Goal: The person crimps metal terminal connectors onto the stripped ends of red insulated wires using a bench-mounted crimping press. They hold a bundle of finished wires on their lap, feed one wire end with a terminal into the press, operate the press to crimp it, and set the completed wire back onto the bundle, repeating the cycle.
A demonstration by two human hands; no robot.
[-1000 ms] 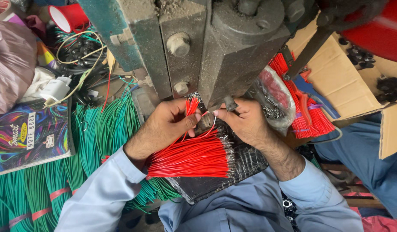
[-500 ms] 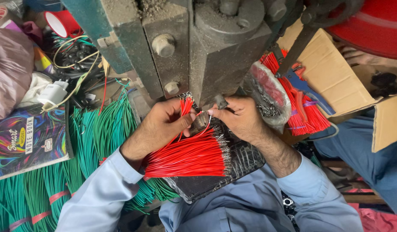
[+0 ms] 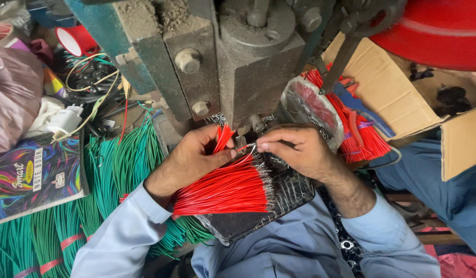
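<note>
A thick bundle of cut red wires (image 3: 225,188) with bare metal ends lies across a black sheet (image 3: 258,211) on my lap. My left hand (image 3: 191,159) grips a few red wires upright between thumb and fingers, resting on the bundle. My right hand (image 3: 294,149) pinches the end of one red wire (image 3: 246,148) just under the grey metal press (image 3: 232,67). The wire's tip sits near the press die, whose contact point is partly hidden by my fingers.
Bundles of green wires (image 3: 109,170) tied with red bands fill the left side. A colourful notebook (image 3: 34,177), a white plug (image 3: 65,121) and a red cup (image 3: 75,40) lie at left. More red wires (image 3: 351,123) and blue-handled pliers (image 3: 359,105) sit by a cardboard box (image 3: 397,92).
Both hands stay at the press. My right hand has drawn slightly right with the single wire, and the view has shifted a little downward.
</note>
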